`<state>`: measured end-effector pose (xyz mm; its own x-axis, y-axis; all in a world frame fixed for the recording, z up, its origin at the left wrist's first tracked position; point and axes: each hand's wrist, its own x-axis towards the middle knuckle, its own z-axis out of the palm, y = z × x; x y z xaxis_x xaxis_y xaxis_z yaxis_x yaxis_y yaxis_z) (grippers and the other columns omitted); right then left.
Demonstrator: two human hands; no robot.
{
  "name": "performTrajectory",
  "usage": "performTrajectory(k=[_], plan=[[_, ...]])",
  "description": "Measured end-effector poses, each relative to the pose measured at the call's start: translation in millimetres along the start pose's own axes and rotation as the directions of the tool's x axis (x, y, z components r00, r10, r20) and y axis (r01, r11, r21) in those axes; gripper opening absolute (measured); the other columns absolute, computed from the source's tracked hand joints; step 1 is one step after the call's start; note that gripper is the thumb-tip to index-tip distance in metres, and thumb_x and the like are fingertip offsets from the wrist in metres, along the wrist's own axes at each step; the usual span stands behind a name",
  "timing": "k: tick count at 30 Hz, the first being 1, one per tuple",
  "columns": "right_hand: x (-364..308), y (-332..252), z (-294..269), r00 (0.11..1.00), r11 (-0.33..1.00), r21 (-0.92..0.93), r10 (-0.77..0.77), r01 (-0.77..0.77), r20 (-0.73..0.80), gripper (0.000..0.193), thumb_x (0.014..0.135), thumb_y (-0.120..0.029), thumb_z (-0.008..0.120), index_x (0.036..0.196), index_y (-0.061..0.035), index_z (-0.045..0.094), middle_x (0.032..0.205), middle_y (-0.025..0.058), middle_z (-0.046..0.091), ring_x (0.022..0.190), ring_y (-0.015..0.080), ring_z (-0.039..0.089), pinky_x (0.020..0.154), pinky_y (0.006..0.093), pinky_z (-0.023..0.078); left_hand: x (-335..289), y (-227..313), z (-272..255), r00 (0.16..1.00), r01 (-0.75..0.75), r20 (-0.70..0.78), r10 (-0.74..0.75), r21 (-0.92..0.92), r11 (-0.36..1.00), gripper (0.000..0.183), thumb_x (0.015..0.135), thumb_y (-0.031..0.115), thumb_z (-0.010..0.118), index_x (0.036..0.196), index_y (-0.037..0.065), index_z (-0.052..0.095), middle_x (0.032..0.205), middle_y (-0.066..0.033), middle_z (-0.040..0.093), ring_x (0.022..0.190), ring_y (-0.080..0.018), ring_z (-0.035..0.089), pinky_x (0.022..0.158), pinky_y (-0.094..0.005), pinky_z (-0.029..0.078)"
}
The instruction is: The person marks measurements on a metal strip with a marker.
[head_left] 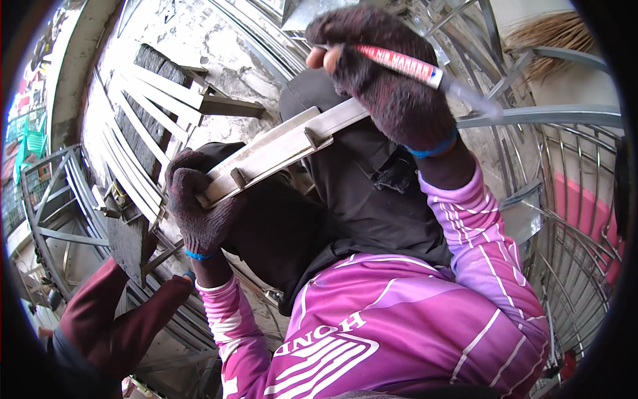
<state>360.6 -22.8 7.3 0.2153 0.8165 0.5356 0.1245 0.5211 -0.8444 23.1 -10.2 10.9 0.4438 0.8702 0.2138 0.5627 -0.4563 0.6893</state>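
Note:
Both of my hands wear dark knitted gloves with blue cuffs. My left hand (199,203) is closed around the lower left end of a long pale flat bar (279,151) that lies slanted across my dark-trousered knees. Two short tabs stand out from the bar's near side. Above the bar's far right end, my right hand (392,83) grips a red and white marker (402,65), with bare fingertips showing through the glove. The marker's clear end points right; its other end is hidden at the fingers. Whether this hand also touches the bar is hard to tell.
Several pale metal strips (143,123) fan out at the left beside a dark wooden plank (149,80). A person in maroon trousers (109,316) is at lower left, near a wooden board (129,246). Metal frames (565,120) and a straw broom (551,40) stand at right.

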Motion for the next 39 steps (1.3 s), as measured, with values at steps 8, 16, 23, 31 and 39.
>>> performTrajectory(k=[8, 16, 23, 31, 39], plan=[[-6.8, -16.9, -66.0, 0.886, 0.672, -0.695, 0.126, 0.255, 0.446, 0.008, 0.095, -0.011, 0.072, 0.103, -0.0085, 0.074, 0.094, 0.0145, 0.075, 0.087, 0.0353, 0.074, 0.073, 0.0445, 0.058, -1.4, -6.3, 1.3, 0.998, 0.003, -0.055, -0.022, -0.326, 0.946, 0.064, 0.085, 0.033, 0.083, 0.132, -0.003, 0.059, 0.125, -0.0185, 0.064, 0.115, -0.0326, 0.065, 0.105, -0.0467, 0.051], [8.6, -5.1, -102.8, 0.966, 0.611, -0.786, 0.247, -0.093, 0.077, 0.016, 0.103, -0.019, 0.069, 0.107, -0.0043, 0.073, 0.089, 0.015, 0.071, 0.08, 0.0251, 0.068, 0.076, 0.0392, 0.055, -18.6, -22.0, 5.3, 0.955, -0.073, -0.292, 0.059, -0.038, 0.997, 0.067, 0.082, 0.027, 0.086, 0.14, 0.005, 0.061, 0.129, -0.0223, 0.066, 0.119, -0.0432, 0.064, 0.105, -0.052, 0.051], [38.9, -37.7, -51.6, 0.96, 0.691, -0.712, 0.1, 0.122, 0.262, 0.01, 0.096, -0.009, 0.074, 0.102, -0.0006, 0.074, 0.093, 0.0157, 0.075, 0.086, 0.0287, 0.074, 0.082, 0.0402, 0.059, 3.3, 33.8, -30.5, 0.888, -0.169, -0.345, 0.306, 0.375, 0.912, 0.072, 0.073, 0.025, 0.09, 0.139, 0.014, 0.065, 0.146, -0.0152, 0.055, 0.143, -0.0418, 0.048, 0.118, -0.0596, 0.04], [67.1, -79.7, 56.9, 0.753, 0.533, -0.535, -0.513, 0.655, 0.412, 0.028, 0.093, -0.011, 0.082, 0.118, -0.0025, 0.072, 0.112, 0.0158, 0.077, 0.105, 0.0395, 0.073, 0.1, 0.0492, 0.057, -13.6, -8.5, -80.6, 0.97, 0.021, -0.231, 0.07, 0.369, 0.929, 0.035, 0.084, 0.018, 0.088, 0.114, 0.011, 0.071, 0.095, -0.0119, 0.072, 0.088, -0.0354, 0.073, 0.076, -0.044, 0.058], [22.3, -10.0, 63.0, 0.927, 0.916, -0.28, -0.191, 0.286, 0.322, 0.023, 0.095, 0.001, 0.072, 0.118, -0.0005, 0.07, 0.109, 0.0127, 0.075, 0.103, 0.0274, 0.072, 0.098, 0.04, 0.056, -44.1, -129.8, -105.5, 0.733, 0.512, -0.575, -0.364, 0.114, 0.852, 0.052, 0.093, 0.017, 0.072, 0.142, 0.005, 0.058, 0.131, -0.0289, 0.07, 0.118, -0.0427, 0.071, 0.103, -0.0482, 0.057]])
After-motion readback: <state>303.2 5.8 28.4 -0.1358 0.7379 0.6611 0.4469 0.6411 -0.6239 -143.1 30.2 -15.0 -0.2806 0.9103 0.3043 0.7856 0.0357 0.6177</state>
